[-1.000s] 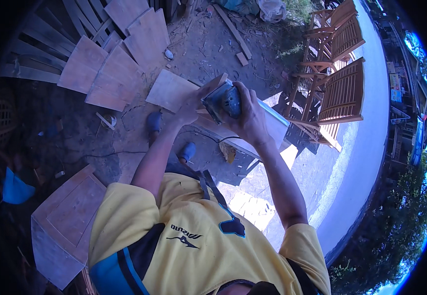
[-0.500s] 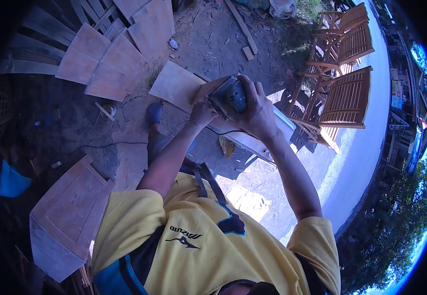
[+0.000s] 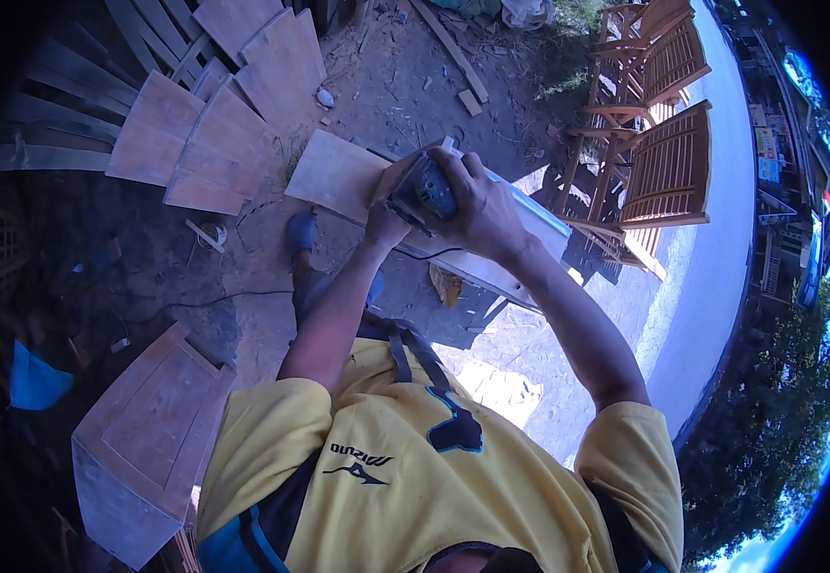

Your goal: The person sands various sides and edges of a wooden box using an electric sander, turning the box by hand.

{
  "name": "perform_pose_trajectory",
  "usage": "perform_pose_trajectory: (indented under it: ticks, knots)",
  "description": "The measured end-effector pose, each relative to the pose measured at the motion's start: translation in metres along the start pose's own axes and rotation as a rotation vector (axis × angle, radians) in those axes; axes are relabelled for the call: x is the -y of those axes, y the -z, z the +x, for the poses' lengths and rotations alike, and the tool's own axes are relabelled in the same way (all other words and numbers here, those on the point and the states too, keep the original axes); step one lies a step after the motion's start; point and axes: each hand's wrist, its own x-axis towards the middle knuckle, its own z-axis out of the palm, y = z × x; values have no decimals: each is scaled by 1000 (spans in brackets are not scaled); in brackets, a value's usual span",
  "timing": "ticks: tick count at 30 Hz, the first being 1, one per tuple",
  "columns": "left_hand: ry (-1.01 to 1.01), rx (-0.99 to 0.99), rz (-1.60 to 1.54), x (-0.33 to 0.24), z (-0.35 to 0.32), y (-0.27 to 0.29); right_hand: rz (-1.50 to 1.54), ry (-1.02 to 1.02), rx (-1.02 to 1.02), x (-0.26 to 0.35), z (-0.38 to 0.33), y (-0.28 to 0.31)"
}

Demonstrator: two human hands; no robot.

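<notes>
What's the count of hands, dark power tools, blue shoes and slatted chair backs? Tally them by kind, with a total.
Hands: 2 (left hand, right hand)
Dark power tool: 1
Blue shoes: 2
Slatted chair backs: 3
Total: 8

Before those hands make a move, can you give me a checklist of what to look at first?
1. Right hand wrapped firmly around the dark power tool: looks ok.
2. Left hand on the wooden piece: ok, it grips the near end.
3. Left hand well clear of the tool's flat face: cannot tell, they are close and overlap in this view.
4. Cord free of snags: cannot tell, part is hidden.
5. Gloves on: not ok, both hands are bare.
6. Tool's motor off: cannot tell.
</notes>
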Motion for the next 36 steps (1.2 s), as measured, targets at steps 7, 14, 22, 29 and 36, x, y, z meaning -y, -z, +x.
perform_pose_trajectory:
  ticks: [7,14,22,29,36]
  knots:
    - [265,196,157,5,-4,6,-342,-85,96,-8,91,41]
    - [343,373,57,9,-3,-17,-278,-21,267,22,50,25]
    - [207,197,130,3,0,-11,-221,-71,-148,-51,76,27]
    - [127,146,189,16,-4,5,111,-74,-111,-1,-12,-12]
    - [383,454,198,5,5,4,0,-274,-225,-37,20,13]
